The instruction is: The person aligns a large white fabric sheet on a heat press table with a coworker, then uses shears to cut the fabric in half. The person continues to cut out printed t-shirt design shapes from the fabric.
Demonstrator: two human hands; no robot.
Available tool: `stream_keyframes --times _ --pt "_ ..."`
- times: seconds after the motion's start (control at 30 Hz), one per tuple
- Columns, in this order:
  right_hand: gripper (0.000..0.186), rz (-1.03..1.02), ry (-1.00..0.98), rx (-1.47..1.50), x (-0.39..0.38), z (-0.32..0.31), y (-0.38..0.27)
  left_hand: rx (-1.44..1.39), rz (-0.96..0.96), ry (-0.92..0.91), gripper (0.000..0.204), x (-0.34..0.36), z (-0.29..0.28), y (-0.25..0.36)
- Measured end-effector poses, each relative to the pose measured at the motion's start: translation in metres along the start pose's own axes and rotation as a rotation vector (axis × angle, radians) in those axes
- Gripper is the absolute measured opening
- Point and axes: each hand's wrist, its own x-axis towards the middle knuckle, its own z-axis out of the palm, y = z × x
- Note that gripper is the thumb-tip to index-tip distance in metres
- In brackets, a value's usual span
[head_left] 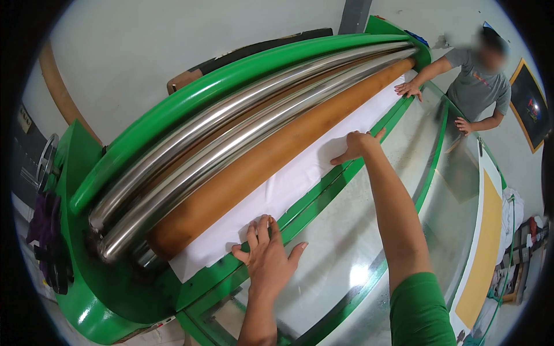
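A long strip of white cloth [271, 189] lies along the green front ledge [334, 187] of a roller machine, against a brown roller [288, 144]. My left hand [268, 254] rests at the near part of the cloth, its fingers spread and fingertips touching the cloth's front edge. Farther along, my right hand [359, 146] reaches over the ledge with thumb and fingers apart, at the cloth's edge. Some of its fingers are hidden from view. Neither hand appears to grip anything. Slight wrinkles show in the cloth between my hands.
Two shiny metal rollers [242, 144] and a green bar [231, 68] run behind the brown roller. A co-worker [476, 86] stands at the far right end, one hand [410, 90] on the cloth. A glossy table [340, 236] spans the front. A handwheel [47, 161] sits at left.
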Motion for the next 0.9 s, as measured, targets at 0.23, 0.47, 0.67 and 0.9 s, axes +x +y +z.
stream_keyframes --times 0.23,0.47,0.67,0.9 --pt "0.179 -0.109 0.164 0.187 0.000 0.036 -0.040 0.006 -0.012 0.021 0.089 -0.002 0.003 0.006" --pt "0.180 -0.124 0.197 0.239 -0.011 0.048 -0.040 -0.041 -0.072 0.055 0.093 -0.004 0.002 0.005" --pt "0.163 -0.108 0.316 0.315 -0.054 0.075 -0.011 -0.041 -0.054 0.096 0.092 0.004 0.007 0.007" --pt "0.139 -0.292 0.413 0.469 -0.360 0.207 -0.011 -0.544 0.417 0.777 0.071 0.039 0.043 -0.052"
